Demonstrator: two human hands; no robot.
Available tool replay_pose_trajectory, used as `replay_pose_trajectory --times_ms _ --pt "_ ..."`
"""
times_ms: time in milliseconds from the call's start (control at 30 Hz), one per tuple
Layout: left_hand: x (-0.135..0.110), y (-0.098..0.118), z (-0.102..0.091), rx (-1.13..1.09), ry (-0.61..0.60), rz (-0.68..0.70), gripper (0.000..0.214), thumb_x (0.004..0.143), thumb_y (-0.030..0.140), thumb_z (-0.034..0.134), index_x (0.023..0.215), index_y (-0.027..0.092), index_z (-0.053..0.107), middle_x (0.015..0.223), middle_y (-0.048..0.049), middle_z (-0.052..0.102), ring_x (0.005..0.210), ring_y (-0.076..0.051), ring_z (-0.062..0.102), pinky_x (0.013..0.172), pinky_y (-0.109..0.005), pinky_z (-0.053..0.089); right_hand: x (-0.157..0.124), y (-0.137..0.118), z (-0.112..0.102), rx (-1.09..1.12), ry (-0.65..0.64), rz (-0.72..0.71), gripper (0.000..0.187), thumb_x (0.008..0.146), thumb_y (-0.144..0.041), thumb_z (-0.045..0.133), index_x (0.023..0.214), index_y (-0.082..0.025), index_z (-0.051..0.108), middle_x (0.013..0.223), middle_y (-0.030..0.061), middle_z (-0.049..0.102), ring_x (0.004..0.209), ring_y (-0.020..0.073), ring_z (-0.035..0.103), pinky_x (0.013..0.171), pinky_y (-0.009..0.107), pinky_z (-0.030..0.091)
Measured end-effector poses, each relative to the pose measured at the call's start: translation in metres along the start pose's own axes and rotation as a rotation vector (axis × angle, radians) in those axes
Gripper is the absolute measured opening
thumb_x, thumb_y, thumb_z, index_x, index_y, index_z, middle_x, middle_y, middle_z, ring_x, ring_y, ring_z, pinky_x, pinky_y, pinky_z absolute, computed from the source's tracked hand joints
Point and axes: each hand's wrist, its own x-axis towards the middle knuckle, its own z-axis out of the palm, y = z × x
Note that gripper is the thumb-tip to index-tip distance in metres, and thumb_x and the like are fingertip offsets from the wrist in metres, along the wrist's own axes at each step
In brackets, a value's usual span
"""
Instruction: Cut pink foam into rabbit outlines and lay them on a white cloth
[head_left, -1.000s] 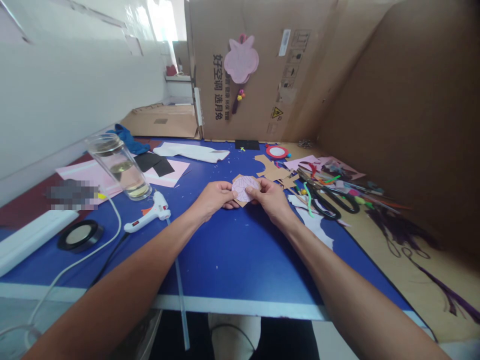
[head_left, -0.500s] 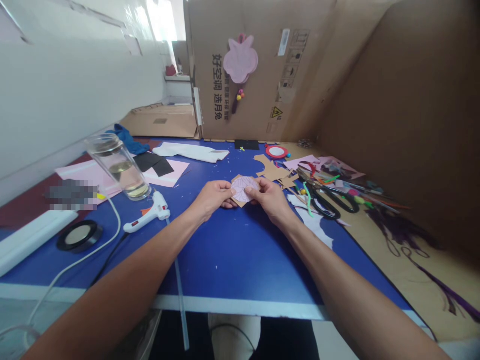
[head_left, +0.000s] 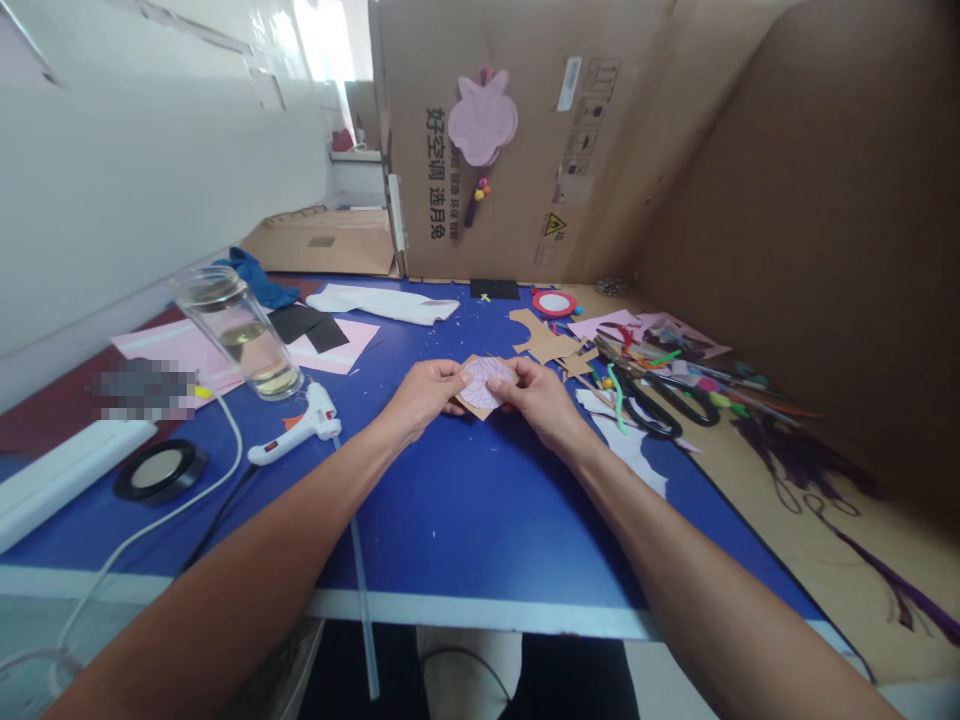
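Note:
Between my two hands is a round pale-purple paper piece point(head_left: 484, 384) with thin drawn lines, lying on a slightly larger brown cardboard piece point(head_left: 477, 410) whose corners stick out. My left hand point(head_left: 431, 390) pinches the pair at the left edge, thumb on top and fingers beneath. From the right, my right hand point(head_left: 534, 390) grips the same pieces, its thumb pressed on the paper. The fingers underneath are mostly hidden. Brown cardboard scraps point(head_left: 544, 338) lie just beyond my right hand.
To the left are a glue gun point(head_left: 300, 430) with a long glue stick, a glass jar of liquid point(head_left: 244, 335) and a roll of black tape point(head_left: 160, 470). Black-handled scissors point(head_left: 660, 400) lie among scraps at right. A large cardboard sheet point(head_left: 517, 220) stands behind.
The paper and cardboard have turned slightly in my fingers, and a cardboard corner now shows more at the top and bottom. My hands stay in nearly the same place.

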Motion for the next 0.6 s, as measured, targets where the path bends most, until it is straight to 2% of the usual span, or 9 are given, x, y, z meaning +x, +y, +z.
replay_pose_trajectory --times_ms 133,233,400,600 --pt "0.0000 0.0000 0.0010 0.015 -0.007 0.012 0.021 0.088 0.031 0.082 0.083 0.015 0.069 0.076 -0.0058 0.076 0.065 -0.014 0.071 0.059 -0.023 0.056 -0.0003 -0.0004 0.0000 -0.012 -0.018 0.001 0.040 0.073 -0.053 0.087 0.090 -0.022 0.067 0.077 -0.0004 0.066 0.067 0.0158 0.054 0.060 0.029 0.047" --pt "0.0001 -0.0010 0.0009 0.035 -0.008 0.081 0.021 0.087 0.034 0.081 0.086 0.016 0.071 0.074 -0.0031 0.074 0.061 -0.012 0.066 0.057 -0.022 0.051 -0.0011 -0.0019 0.0012 -0.027 -0.058 0.000 0.038 0.072 -0.052 0.087 0.086 -0.023 0.066 0.074 -0.0015 0.063 0.065 0.0158 0.054 0.060 0.029 0.046" --pt "0.0007 -0.0040 -0.0009 0.076 0.000 0.150 0.029 0.082 0.038 0.081 0.072 0.017 0.065 0.066 -0.0004 0.066 0.058 -0.011 0.058 0.055 -0.022 0.042 -0.0027 -0.0054 0.0027 -0.023 -0.077 0.005 0.038 0.072 -0.051 0.087 0.081 -0.022 0.064 0.070 -0.0023 0.061 0.062 0.0147 0.052 0.059 0.029 0.045" --pt "0.0003 -0.0039 -0.0016 0.108 -0.025 0.162 0.025 0.078 0.039 0.082 0.084 0.017 0.073 0.071 -0.0020 0.070 0.062 -0.014 0.061 0.059 -0.024 0.045 -0.0053 -0.0098 0.0044 -0.038 -0.151 0.026 0.040 0.071 -0.052 0.089 0.080 -0.022 0.064 0.068 -0.0031 0.060 0.061 0.0144 0.051 0.060 0.029 0.043"
